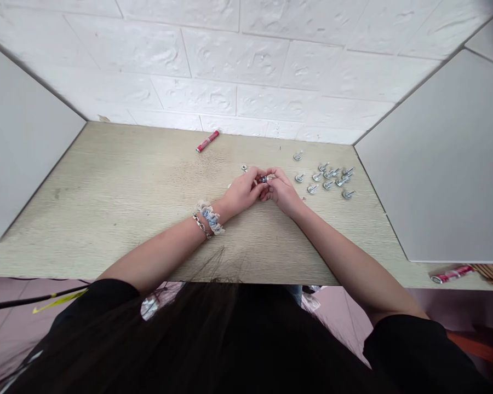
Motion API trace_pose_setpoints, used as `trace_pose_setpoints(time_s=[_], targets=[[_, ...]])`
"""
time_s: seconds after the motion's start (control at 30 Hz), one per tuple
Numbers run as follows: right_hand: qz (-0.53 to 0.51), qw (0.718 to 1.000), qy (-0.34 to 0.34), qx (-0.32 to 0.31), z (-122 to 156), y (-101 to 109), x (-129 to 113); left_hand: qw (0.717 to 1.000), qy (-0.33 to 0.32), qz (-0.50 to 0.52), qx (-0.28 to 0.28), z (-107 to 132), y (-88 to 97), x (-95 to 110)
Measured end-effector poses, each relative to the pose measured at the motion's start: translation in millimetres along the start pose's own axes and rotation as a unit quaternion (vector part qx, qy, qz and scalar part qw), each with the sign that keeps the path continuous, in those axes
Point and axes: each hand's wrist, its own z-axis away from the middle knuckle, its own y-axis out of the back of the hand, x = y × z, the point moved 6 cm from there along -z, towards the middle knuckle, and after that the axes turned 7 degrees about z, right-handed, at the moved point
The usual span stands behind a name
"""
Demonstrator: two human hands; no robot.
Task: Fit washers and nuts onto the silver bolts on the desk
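Note:
My left hand and my right hand meet over the middle of the table. Between their fingertips they pinch a small metal bolt, partly covered by the fingers. Its shank points toward my right hand. Just beyond my left hand lies a small metal nut, and a pale bit beside that hand is mostly hidden. To the right of my hands, several bolts with washers stand in a loose group, shanks tilted up. One bolt sits farther back, apart from the others.
A red tube lies near the white brick wall. Grey panels close in the left side and right side of the wooden table. Another red tube is at the front right edge.

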Motion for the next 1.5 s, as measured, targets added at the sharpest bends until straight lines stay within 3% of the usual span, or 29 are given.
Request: trace_pose_setpoints(time_s=[0.27, 0.67, 0.9, 1.1, 1.5], targets=[[-0.01, 1.0, 0.02, 0.009, -2.1, 1.9, 4.2, 1.0, -0.01, -0.001, 0.0, -0.4, 0.5, 2.8], [0.0, 0.999, 0.014, -0.03, -0.7, -0.5, 0.8, 1.0, -0.008, -0.007, -0.012, -0.3, 0.0, 2.5], [-0.011, 1.0, 0.015, -0.008, -2.3, 0.4, 3.8, 1.0, -0.008, -0.003, -0.014, 0.0, -0.5, 4.4], [0.007, 0.999, 0.014, -0.035, -4.3, 0.0, 6.3, 1.0, -0.003, -0.011, -0.01, -0.1, -0.5, 3.6], [0.006, 1.0, 0.015, -0.011, 0.9, -0.3, 0.7, 1.0, 0.0, -0.002, -0.002, 0.3, 0.3, 4.5]])
